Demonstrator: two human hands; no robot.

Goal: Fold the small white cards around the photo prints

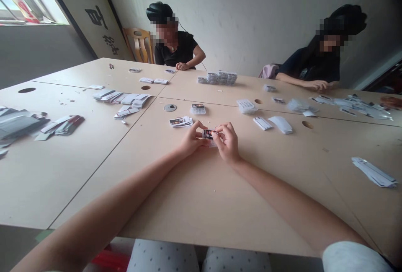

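Observation:
Near the middle of the table, both hands hold a small clear plastic case with a dark printed card (210, 134) on it. My left hand (191, 141) grips the case's left end between thumb and fingers. At the right end, my right hand (228, 143) is closed, its thumb pressing on the card's face. Just beyond my left hand lies a fanned stack of printed cards (179, 122). Another clear case with a dark card (198, 109) rests behind that stack. The undersides of both hands and the case's lower part are partly hidden.
Stacked cases (221, 78) stand toward the far side. Clear plastic cases (246, 106) and white card stacks (280, 124) lie to the right. Folded paper pieces (121, 98) are spread left. Two people (177, 47) sit across the table (176, 196), which has round cable holes.

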